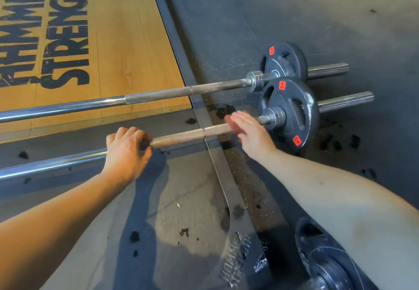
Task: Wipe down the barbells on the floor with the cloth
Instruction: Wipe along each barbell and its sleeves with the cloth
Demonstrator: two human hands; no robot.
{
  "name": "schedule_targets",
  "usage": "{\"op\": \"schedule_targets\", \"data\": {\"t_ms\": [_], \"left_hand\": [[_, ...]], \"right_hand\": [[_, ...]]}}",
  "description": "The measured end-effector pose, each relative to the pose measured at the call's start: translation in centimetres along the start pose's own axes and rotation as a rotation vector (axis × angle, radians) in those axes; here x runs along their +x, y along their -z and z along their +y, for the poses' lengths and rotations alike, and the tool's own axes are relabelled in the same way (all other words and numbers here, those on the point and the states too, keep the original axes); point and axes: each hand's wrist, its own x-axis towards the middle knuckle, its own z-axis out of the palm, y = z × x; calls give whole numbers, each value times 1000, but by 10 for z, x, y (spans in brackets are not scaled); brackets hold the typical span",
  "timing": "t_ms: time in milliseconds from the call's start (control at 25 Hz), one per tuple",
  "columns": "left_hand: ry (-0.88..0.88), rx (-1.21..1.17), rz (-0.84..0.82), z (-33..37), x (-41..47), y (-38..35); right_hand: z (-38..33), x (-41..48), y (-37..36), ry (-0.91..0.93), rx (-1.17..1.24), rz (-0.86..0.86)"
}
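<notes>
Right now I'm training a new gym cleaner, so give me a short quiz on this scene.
1. True or false: the left hand grips the near bar.
2. The near plate has a red label that reads: A) 5 kg, B) 10 kg, C) 20 kg.
3. Fill in: the fingers of the right hand are ___ (straight or curled).

Key: 1 true; 2 A; 3 straight.
</notes>
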Motion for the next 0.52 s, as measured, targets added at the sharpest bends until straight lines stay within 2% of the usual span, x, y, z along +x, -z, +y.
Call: {"op": "schedule_targets", "data": {"t_ms": [120,240,320,440,520], "left_hand": [[-6,3,-7,3,1,1],[-7,-3,-21,3,1,3],[21,-3,-50,5,4,6],[6,35,-56,10,0,2],[-18,110,-82,14,-1,-1]], "right_hand": [[20,1,15,-152,-37,82],[-20,1,-17,-261,-12,248],[-58,-4,-40,-183,8,270],[-108,-27,-55,-4,104,101],[-120,-31,-56,57,179,60]]}}
